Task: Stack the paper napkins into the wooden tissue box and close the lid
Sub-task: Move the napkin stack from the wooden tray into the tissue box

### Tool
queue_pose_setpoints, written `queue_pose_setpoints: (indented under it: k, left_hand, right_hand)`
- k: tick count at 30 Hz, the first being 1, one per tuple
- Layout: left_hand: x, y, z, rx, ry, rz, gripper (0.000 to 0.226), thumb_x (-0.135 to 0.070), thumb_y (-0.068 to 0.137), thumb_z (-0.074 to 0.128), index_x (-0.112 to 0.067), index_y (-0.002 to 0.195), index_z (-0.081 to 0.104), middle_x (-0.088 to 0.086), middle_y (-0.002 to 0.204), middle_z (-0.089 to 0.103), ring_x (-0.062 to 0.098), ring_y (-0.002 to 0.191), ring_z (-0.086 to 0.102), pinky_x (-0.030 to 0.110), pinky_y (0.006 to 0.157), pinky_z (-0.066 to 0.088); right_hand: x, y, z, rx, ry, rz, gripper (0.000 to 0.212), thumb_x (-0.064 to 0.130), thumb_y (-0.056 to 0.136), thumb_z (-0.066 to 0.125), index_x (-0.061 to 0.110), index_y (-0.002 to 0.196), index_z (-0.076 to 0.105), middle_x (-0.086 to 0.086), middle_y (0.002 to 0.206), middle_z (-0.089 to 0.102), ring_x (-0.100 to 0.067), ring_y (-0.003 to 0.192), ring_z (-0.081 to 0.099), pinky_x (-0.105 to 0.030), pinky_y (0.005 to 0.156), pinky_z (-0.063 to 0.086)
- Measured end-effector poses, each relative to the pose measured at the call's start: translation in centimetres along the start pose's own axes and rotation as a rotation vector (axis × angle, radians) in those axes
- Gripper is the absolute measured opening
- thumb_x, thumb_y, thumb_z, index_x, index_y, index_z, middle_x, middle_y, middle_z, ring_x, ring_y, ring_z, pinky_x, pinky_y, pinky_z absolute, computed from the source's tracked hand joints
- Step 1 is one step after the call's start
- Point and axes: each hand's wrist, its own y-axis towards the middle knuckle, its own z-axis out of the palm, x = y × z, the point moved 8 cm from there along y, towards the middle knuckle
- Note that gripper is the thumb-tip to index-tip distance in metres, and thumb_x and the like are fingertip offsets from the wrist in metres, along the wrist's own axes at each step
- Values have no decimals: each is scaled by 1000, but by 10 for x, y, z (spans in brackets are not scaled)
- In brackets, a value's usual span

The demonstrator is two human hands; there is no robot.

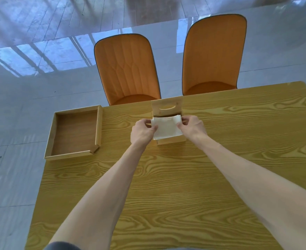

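Observation:
A small wooden tissue box stands on the table's far side, its slotted lid tipped up and open at the back. A white stack of paper napkins lies over the box opening, slightly bowed. My left hand pinches the stack's left edge and my right hand pinches its right edge. Most of the box body is hidden under the napkins and my hands.
A shallow wooden tray with nothing in it sits at the table's left edge, partly overhanging. Two orange chairs stand behind the wooden table. Glossy grey floor surrounds the table.

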Motion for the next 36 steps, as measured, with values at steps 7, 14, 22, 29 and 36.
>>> queue_pose_setpoints:
  k: [7, 14, 22, 29, 36]
  left_hand:
    - [-35, 11, 9, -129, 410, 247, 22, -31, 97, 54, -20, 115, 48, 7, 95, 72, 33, 84, 68, 42, 71, 54]
    - [-42, 15, 29, -52, 654, 437, 27, -23, 103, 45, -30, 114, 68, 5, 101, 75, 32, 89, 69, 33, 65, 42]
    - [-35, 15, 53, 55, 931, 522, 29, -16, 101, 48, -22, 121, 68, 8, 107, 72, 31, 96, 69, 35, 65, 43]
    - [-33, 11, 55, 67, 1097, 588, 24, -8, 99, 53, -19, 107, 73, 1, 91, 54, 20, 71, 52, 31, 59, 35]
    - [-28, 9, 48, 37, 1030, 610, 26, -16, 101, 50, -16, 89, 73, 5, 142, 51, 21, 71, 62, 33, 55, 34]
  right_hand:
    - [13, 10, -4, -170, -281, -95, 14, 22, 98, 53, 15, 110, 52, -6, 89, 65, -24, 73, 55, -31, 63, 40]
    - [23, 13, 11, -144, -601, -296, 21, 14, 99, 50, 21, 117, 60, -8, 98, 71, -27, 83, 68, -30, 65, 47]
    - [25, 19, 34, -1, -954, -336, 32, -1, 93, 51, 17, 113, 68, -9, 101, 72, -28, 89, 70, -30, 67, 47]
    - [31, 9, 38, 34, -1112, -391, 28, -7, 91, 54, 11, 107, 69, -5, 104, 70, -24, 94, 69, -30, 68, 49]
    - [29, 6, 32, -9, -989, -487, 18, -2, 95, 49, 10, 91, 61, -11, 130, 59, -26, 87, 65, -32, 72, 51]
